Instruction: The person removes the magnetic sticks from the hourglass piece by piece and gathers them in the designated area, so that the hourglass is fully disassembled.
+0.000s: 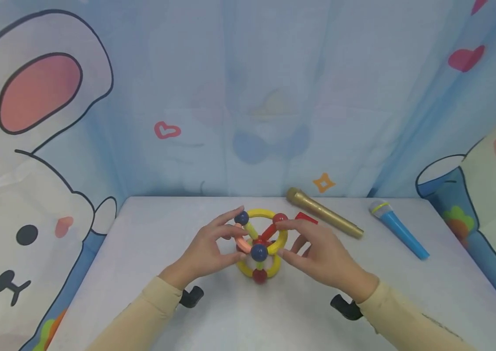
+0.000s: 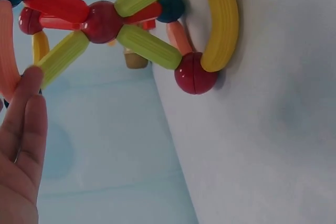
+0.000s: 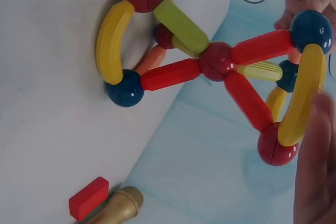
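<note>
A magnetic stick-and-ball structure (image 1: 259,240) stands upright on the table, an upper and a lower ring joined by straight sticks through a central red ball (image 3: 217,61). My left hand (image 1: 210,247) holds the upper ring's left side, its fingers and thumb at the pink curved stick (image 2: 7,51) and a fingertip by a blue ball (image 1: 241,218). From the right, my right hand (image 1: 318,251) holds the same ring, index finger at a red ball (image 1: 280,219) and thumb beside the yellow curved stick (image 3: 303,95). The lower ring rests on the tabletop.
Behind the right hand lie a red block (image 1: 306,218) and a gold toy microphone (image 1: 324,213). A blue toy microphone (image 1: 399,229) lies farther right on the white table (image 1: 151,224). A printed light-blue curtain (image 1: 178,165) hangs along the table's back edge.
</note>
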A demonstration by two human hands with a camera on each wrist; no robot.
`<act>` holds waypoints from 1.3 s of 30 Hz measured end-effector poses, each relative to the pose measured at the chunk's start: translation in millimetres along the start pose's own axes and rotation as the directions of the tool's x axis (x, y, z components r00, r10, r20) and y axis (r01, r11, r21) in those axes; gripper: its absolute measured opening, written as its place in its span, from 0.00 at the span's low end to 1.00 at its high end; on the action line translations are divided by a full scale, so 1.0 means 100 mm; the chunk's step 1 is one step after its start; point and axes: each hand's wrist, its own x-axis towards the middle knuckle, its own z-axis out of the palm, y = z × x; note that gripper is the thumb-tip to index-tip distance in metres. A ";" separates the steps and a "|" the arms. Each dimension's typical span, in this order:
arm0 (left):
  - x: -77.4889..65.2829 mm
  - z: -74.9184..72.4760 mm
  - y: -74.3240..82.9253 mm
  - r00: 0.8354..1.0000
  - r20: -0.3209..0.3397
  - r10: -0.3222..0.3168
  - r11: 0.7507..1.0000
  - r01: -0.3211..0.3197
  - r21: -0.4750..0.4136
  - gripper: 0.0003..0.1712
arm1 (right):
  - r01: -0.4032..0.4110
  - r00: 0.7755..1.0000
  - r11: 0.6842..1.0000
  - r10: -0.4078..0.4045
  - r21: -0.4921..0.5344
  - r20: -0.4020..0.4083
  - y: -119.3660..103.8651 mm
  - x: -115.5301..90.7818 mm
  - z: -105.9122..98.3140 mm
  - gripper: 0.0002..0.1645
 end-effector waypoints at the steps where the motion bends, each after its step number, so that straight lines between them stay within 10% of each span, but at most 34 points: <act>1: 0.00 0.00 -0.01 1.000 0.010 -0.005 1.000 0.005 0.001 0.22 | 0.003 0.999 1.000 -0.004 0.020 0.040 -0.01 0.01 0.01 0.34; 9: 0.04 0.02 -0.05 0.993 0.113 0.032 0.999 -0.030 -0.024 0.20 | -0.024 0.971 0.999 0.012 0.046 0.237 -0.02 0.11 0.16 0.32; 39: 0.15 0.04 -0.06 0.990 0.121 0.075 0.997 -0.074 -0.009 0.11 | -0.001 0.973 0.999 -0.009 0.046 0.232 0.03 0.21 0.19 0.27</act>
